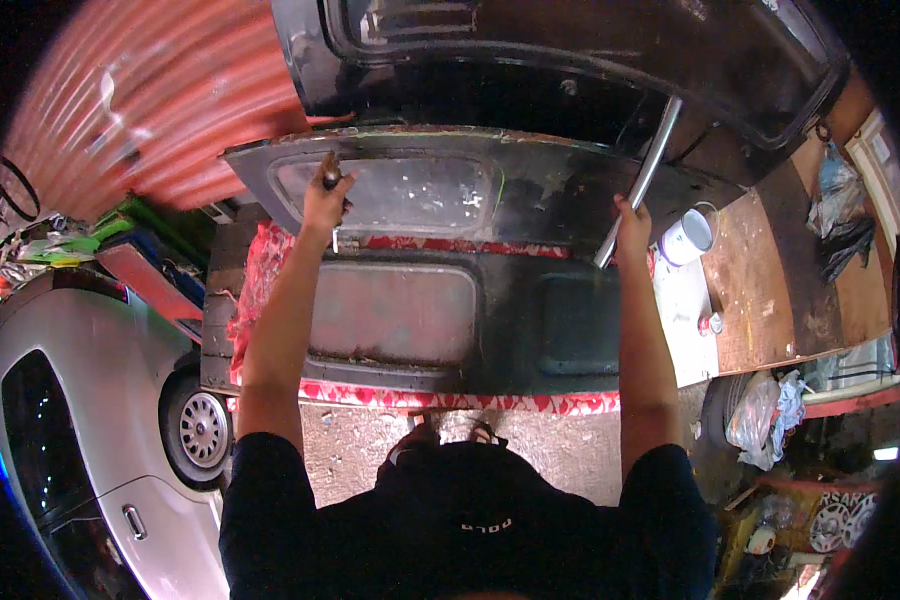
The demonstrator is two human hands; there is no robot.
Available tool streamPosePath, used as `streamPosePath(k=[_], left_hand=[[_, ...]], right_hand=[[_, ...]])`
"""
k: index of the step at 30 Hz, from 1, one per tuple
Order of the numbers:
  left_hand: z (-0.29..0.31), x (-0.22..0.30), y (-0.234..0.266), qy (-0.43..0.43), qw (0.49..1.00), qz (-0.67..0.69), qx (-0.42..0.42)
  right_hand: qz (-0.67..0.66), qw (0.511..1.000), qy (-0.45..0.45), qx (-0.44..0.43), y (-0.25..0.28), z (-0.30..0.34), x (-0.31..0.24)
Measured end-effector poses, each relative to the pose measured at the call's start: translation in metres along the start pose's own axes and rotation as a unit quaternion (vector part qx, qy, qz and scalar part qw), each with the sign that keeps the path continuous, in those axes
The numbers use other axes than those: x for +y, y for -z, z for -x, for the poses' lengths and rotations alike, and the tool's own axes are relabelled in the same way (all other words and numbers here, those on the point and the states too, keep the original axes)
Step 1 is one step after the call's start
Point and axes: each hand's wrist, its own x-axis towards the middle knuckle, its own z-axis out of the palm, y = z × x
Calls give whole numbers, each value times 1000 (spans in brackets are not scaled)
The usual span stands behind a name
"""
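Observation:
My left hand (pixel 327 202) is closed around a tool with a dark rounded end (pixel 331 172) above the fist. A short pale shaft (pixel 335 240) shows below it; its exact kind is unclear. This fist is over the left part of a dark metal panel (pixel 560 195) with a rounded grey recess (pixel 400 195). On the right, my right hand (pixel 632 225) grips a silver metal tube (pixel 654 160), which slants from the far right down to the panel. Nearer to me lies a second dark panel section (pixel 510 300) with a worn, reddish recess (pixel 395 315).
Red-and-white cloth (pixel 450 398) lies under the panels. A white paint can (pixel 686 238) and a small can (pixel 710 324) stand on the wooden board (pixel 755 270) at right. A large black panel (pixel 490 70) rises behind. A silver car (pixel 100 390) stands at left.

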Motion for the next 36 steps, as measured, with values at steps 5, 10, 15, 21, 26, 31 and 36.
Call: streamPosePath(k=[5,10,15,21,26,31,36], left_hand=[[-11,0,-15,-5,1000,-6,1],[-16,-12,-21,-5,1000,-24,-2],[-11,-15,-32,-6,1000,-25,5],[13,-22,-49,-8,999,29,30],[46,-29,-61,-18,991,131,15],[80,-52,-66,11,937,335,-96],[129,-73,-89,-5,943,330,-49]], right_hand=[[-5,1000,-1,4,1,-17,20],[-38,999,10,9,-9,-13,24],[-17,1000,-4,8,-5,-7,31],[-15,1000,6,-26,0,18,38],[5,998,17,-56,-7,57,28],[56,993,-26,-98,10,98,26],[32,982,-136,-124,18,150,23]])
